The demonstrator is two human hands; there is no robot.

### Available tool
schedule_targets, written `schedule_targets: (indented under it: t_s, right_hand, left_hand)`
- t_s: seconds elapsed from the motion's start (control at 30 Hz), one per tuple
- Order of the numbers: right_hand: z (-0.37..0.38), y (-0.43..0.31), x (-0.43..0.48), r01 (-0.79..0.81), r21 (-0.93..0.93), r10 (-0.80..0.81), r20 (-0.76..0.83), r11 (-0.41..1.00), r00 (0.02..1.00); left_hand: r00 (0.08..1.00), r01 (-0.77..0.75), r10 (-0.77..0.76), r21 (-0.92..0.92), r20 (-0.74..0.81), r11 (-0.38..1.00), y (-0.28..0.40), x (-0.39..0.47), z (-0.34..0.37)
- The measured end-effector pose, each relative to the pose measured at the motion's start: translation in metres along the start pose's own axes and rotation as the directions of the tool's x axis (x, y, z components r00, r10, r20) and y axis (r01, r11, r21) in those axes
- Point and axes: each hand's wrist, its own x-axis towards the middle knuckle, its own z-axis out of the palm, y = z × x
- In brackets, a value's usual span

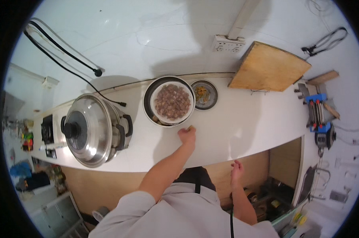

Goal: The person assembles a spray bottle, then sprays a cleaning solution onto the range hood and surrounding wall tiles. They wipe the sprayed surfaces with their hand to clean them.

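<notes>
On the white countertop [221, 128] stands a large round bowl [147, 110], with a white plate or shallow bowl of diced raw meat [173, 102] on top of it. My left hand [187, 135] is just below its near rim, fingers closed around a small yellowish piece too small to name. Touching or close to the big bowl on the right is a small metal dish [213, 101] with chopped orange and greenish bits [201, 94]. My right hand [237, 170] hangs past the counter's front edge, fingers loosely curled, with nothing visible in it.
A large lidded steel pot [93, 131] stands at left, a black power cable [63, 70] hanging behind it. A wooden cutting board [270, 67] leans on the wall below a power socket [228, 44]. Farther right are a blue-framed knife rack [317, 111] and a sink faucet [323, 175].
</notes>
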Motion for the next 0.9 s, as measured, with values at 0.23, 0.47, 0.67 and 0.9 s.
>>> schedule_targets:
  t_s: [0.23,0.47,0.67,0.9]
  right_hand:
    - [-0.022,-0.044,-0.021,-0.216,0.175,0.23,-0.066,0.961,0.971]
    - [0.007,-0.04,-0.028,-0.209,0.047,0.206,0.063,0.977,0.976]
    - [0.105,-0.099,-0.09,0.217,-0.149,-0.08,0.618,0.965,0.782]
    - [0.309,-0.077,-0.335,0.58,0.186,-0.114,0.981,0.793,-0.158]
  left_hand:
    - [0.976,0.106,-0.197,-0.993,0.094,0.048,-0.011,0.056,0.108]
    - [0.981,-0.127,0.15,0.175,-0.124,0.976,0.027,-0.008,0.057]
    - [0.884,0.117,-0.225,0.272,0.41,0.955,0.006,-0.029,-0.179]
    - [0.983,0.183,-0.181,-0.337,0.038,0.924,0.014,-0.032,-0.545]
